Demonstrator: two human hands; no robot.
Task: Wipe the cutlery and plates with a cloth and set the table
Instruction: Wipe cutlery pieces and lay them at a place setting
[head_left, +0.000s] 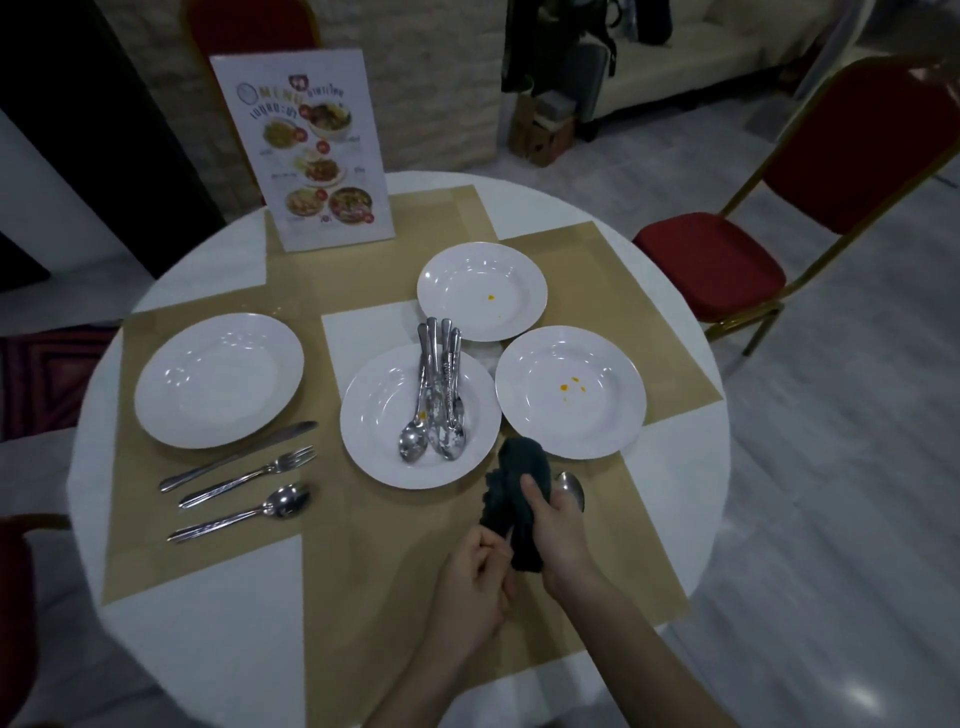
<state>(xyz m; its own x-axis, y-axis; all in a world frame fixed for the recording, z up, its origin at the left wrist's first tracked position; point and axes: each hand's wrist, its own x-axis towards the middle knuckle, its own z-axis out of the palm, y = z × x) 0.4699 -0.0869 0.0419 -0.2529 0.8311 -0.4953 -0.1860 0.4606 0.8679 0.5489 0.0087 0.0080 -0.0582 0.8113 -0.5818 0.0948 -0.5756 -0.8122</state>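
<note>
Right hand (558, 525) wrapped round dark cloth (519, 493) and a spoon (570, 488), bowl poking out past the fingers; left hand (475, 582) pinching the spoon's handle end, above the near placemat (363, 571) on the round bench (691, 467). Centre plate (379, 431) just beyond, loaded with unwiped cutlery (439, 395); two stained plates (570, 392) to the right. Clean plate (218, 379) at left with knife (239, 456), fork (249, 475), second spoon (241, 513) laid beside it; menu card (306, 150) upright at far edge.

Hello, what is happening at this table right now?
A person is wiping a spoon with a dark cloth: the left hand holds its handle, the right hand grips the cloth around it. One place is set on the left, with a clean plate. More cutlery waits on the middle plate.
</note>
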